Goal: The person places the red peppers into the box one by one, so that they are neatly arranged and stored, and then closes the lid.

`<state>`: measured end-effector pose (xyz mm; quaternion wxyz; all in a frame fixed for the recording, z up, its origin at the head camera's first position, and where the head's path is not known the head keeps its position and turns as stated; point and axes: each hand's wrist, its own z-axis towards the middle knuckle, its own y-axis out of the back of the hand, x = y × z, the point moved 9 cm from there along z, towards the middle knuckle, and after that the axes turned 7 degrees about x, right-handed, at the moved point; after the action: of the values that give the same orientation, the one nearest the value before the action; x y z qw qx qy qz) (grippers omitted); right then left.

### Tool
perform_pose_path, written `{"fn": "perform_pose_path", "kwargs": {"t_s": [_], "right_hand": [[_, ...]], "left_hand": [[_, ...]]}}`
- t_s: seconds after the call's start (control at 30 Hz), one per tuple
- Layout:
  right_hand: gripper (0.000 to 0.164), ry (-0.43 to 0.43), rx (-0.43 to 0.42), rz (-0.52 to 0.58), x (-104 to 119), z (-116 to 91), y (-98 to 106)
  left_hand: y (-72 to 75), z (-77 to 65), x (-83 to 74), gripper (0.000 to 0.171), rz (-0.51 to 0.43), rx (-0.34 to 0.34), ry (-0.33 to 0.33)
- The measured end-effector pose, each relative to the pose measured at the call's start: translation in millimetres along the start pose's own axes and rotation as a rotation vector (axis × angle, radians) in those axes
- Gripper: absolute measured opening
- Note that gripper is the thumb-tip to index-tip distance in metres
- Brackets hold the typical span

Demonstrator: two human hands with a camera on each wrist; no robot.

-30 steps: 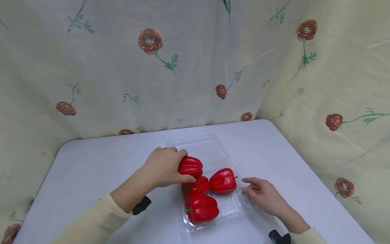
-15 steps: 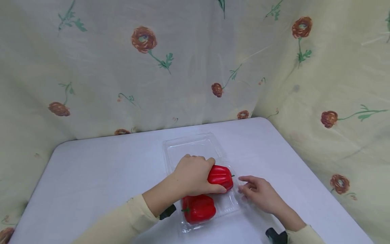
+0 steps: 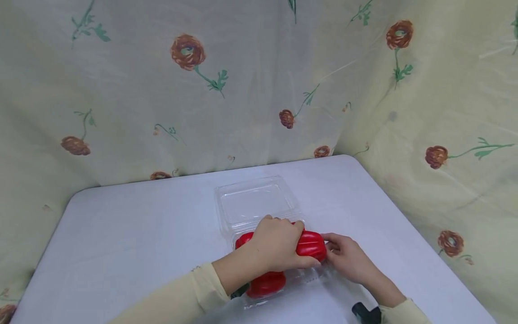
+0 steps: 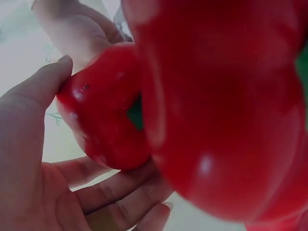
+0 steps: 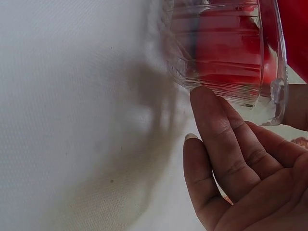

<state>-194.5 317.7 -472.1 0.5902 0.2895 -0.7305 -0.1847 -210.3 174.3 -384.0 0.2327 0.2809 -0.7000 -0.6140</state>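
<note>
My left hand (image 3: 279, 245) grips a red bell pepper (image 3: 311, 245) at the right side of the clear plastic clamshell box (image 3: 297, 280). In the left wrist view the thumb and fingers of that hand (image 4: 29, 139) curve round the same pepper (image 4: 103, 110). I cannot tell whether it touches the box floor. My right hand (image 3: 347, 257) is beside the box's right wall, its fingers extended, shown from the palm side in the right wrist view. Another red pepper (image 3: 267, 283) lies at the box's near left. A large pepper (image 4: 226, 110) fills the left wrist view's right side.
Behind the base, the box's clear lid (image 3: 256, 198) lies folded back. More red (image 3: 243, 240) shows left of my left hand, partly hidden by it. White cloth covers the table (image 3: 141, 234), and a flowered curtain (image 3: 243, 90) hangs behind and to the right.
My left hand has moved right with the pepper, from the box's far left to its right side near the right hand. The right hand has stayed almost where it was.
</note>
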Motion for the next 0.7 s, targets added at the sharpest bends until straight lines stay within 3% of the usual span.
{"fn": "perform_pose_path", "kwargs": {"t_s": [0.23,0.7], "right_hand": [[0.038,-0.006,-0.002,-0.021,3,0,0],[0.033,-0.018,-0.004,-0.011,-2,1,0]], "left_hand": [[-7.7,-0.5,-3.0,0.068,-0.034,0.033,0.014],[-20.1,1.1,-14.4,0.066,0.031,0.036,0.002]]}}
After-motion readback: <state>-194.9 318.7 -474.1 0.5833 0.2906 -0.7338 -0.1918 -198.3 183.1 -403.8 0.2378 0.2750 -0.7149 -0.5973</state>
